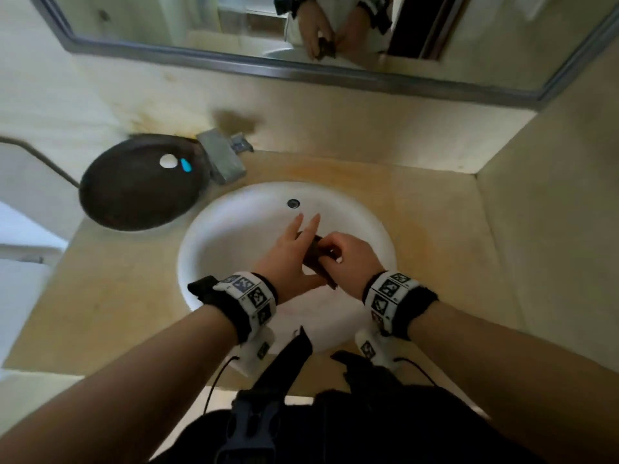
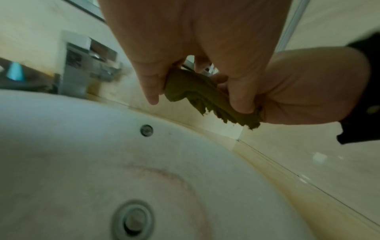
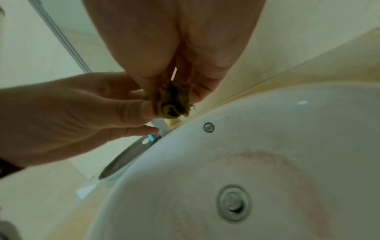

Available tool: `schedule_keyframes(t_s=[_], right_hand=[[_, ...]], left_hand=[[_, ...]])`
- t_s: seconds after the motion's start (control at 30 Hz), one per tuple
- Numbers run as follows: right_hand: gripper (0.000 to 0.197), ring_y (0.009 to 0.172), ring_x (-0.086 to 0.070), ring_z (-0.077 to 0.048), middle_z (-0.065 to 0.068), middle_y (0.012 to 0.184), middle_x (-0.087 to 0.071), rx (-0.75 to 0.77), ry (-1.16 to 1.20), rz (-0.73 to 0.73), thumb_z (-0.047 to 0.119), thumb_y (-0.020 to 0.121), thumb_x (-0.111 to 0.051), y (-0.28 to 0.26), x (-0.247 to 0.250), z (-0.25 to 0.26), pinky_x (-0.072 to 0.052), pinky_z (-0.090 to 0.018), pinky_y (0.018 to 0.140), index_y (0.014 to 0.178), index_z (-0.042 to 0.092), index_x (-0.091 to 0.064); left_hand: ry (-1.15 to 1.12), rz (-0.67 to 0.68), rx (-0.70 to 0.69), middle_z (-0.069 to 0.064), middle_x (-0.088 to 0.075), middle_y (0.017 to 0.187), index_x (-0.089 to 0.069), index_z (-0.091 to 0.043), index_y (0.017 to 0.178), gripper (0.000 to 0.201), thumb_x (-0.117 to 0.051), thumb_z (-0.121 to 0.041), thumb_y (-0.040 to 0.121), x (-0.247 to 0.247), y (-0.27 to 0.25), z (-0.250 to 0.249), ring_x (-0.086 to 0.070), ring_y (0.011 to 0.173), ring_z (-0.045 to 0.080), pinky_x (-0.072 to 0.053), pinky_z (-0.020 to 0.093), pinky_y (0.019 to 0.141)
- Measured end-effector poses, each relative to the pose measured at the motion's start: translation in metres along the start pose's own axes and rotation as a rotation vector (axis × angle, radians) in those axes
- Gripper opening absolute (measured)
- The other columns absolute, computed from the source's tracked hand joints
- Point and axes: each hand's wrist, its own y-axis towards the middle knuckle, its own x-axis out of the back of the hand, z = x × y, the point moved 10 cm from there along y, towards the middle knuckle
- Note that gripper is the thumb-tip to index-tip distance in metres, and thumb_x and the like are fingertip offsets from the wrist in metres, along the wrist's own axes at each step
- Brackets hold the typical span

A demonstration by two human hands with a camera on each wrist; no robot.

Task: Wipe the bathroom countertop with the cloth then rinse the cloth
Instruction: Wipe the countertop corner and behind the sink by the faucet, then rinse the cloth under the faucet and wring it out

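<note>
Olive-brown terry cloth point(image 1: 316, 259), bunched into a short roll with frayed ends, is held above the white glazed basin point(image 1: 234, 229). Left hand point(image 1: 289, 259) pinches one end between thumb and fingers; right hand point(image 1: 348, 259) curls round the other. Soft, light and limp, it likely wrings best gripped at both ends.

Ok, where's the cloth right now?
In the head view the cloth is bunched between the left hand and the right hand, held above the white sink basin, forward of the drain.
</note>
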Motion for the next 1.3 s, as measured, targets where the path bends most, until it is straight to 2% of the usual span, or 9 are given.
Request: schedule_keyframes(t_s=[0.13,0.3,0.53,0.67,0.77,0.93,1.07,1.17,1.3], right_hand=[[0.014,0.085,-0.064,-0.014,0.003,0.093,-0.069,-0.013,0.099,-0.054,0.018,0.082,-0.064,0.039,-0.026,0.054,-0.054,-0.033,0.081,0.096,0.022,-0.066],[0.008,0.078,-0.066,-0.007,0.009,0.084,-0.069,0.001,0.113,-0.059,0.024,0.082,-0.067,0.084,-0.048,0.097,-0.057,-0.030,0.077,0.090,0.027,-0.066],[0.024,0.086,-0.068,-0.020,0.000,0.099,-0.070,-0.172,-0.003,-0.193,0.037,0.088,-0.053,0.174,-0.025,0.096,-0.057,-0.042,0.079,0.107,0.024,-0.059],[0.047,0.089,-0.065,-0.021,-0.002,0.111,-0.067,-0.226,-0.137,-0.021,0.045,0.091,-0.049,0.218,-0.034,0.092,-0.054,-0.035,0.078,0.132,0.022,-0.050],[0.032,0.073,-0.062,-0.018,0.000,0.093,-0.068,-0.152,-0.224,0.024,0.036,0.094,-0.047,0.234,-0.042,0.102,-0.047,-0.027,0.062,0.117,0.018,-0.061],[0.028,0.083,-0.067,-0.028,-0.010,0.090,-0.071,-0.118,-0.274,-0.031,0.023,0.097,-0.044,0.257,-0.038,0.100,-0.055,-0.044,0.080,0.099,0.009,-0.068],[0.026,0.081,-0.064,-0.027,-0.009,0.089,-0.069,-0.057,-0.383,-0.015,0.025,0.094,-0.045,0.261,-0.040,0.103,-0.054,-0.040,0.077,0.095,0.010,-0.066],[0.025,0.078,-0.063,-0.025,-0.008,0.086,-0.069,-0.006,-0.423,-0.044,0.027,0.094,-0.047,0.260,-0.039,0.105,-0.053,-0.036,0.073,0.095,0.011,-0.066],[0.026,0.079,-0.063,-0.024,-0.008,0.088,-0.069,-0.037,-0.418,-0.035,0.024,0.096,-0.044,0.271,-0.036,0.095,-0.051,-0.034,0.071,0.096,0.011,-0.067]], left_hand=[[-0.067,-0.061,-0.049,0.002,-0.042,0.138,-0.037,-0.026,0.143,0.082,-0.076,-0.039,0.073,0.051,0.004,0.051,-0.046,0.124,0.020,-0.042,0.038,0.104],[-0.257,-0.066,-0.043,-0.013,-0.058,0.092,-0.058,-0.020,0.116,0.041,-0.066,-0.009,0.077,0.088,0.014,0.095,-0.056,0.080,0.001,-0.040,0.003,0.067],[-0.433,-0.083,0.235,-0.003,-0.069,0.080,-0.063,-0.028,0.088,0.015,-0.072,-0.025,0.076,0.094,0.043,0.173,-0.068,0.074,0.015,-0.058,0.039,0.074],[-0.536,-0.083,0.331,0.001,-0.067,0.088,-0.063,-0.018,0.100,0.027,-0.076,-0.027,0.077,0.090,0.055,0.185,-0.066,0.076,0.015,-0.058,0.027,0.065],[-0.604,-0.090,0.351,-0.002,-0.063,0.089,-0.059,-0.018,0.104,0.034,-0.078,-0.022,0.076,0.085,0.062,0.186,-0.065,0.079,0.014,-0.060,0.029,0.067],[-0.584,-0.134,0.327,-0.003,-0.065,0.083,-0.056,-0.028,0.096,0.026,-0.071,-0.016,0.079,0.086,0.076,0.191,-0.066,0.073,0.014,-0.060,0.039,0.070],[-0.445,-0.154,0.356,-0.004,-0.068,0.074,-0.054,-0.040,0.081,0.003,-0.055,-0.037,0.080,0.087,0.083,0.196,-0.067,0.067,0.015,-0.059,0.038,0.066],[-0.354,-0.165,0.364,-0.011,-0.065,0.071,-0.055,-0.042,0.084,0.022,-0.043,-0.057,0.073,0.079,0.091,0.198,-0.064,0.066,0.012,-0.059,0.038,0.066],[-0.312,-0.183,0.374,-0.010,-0.064,0.071,-0.056,-0.037,0.079,0.022,-0.041,-0.054,0.076,0.082,0.091,0.196,-0.063,0.066,0.013,-0.057,0.035,0.066]])
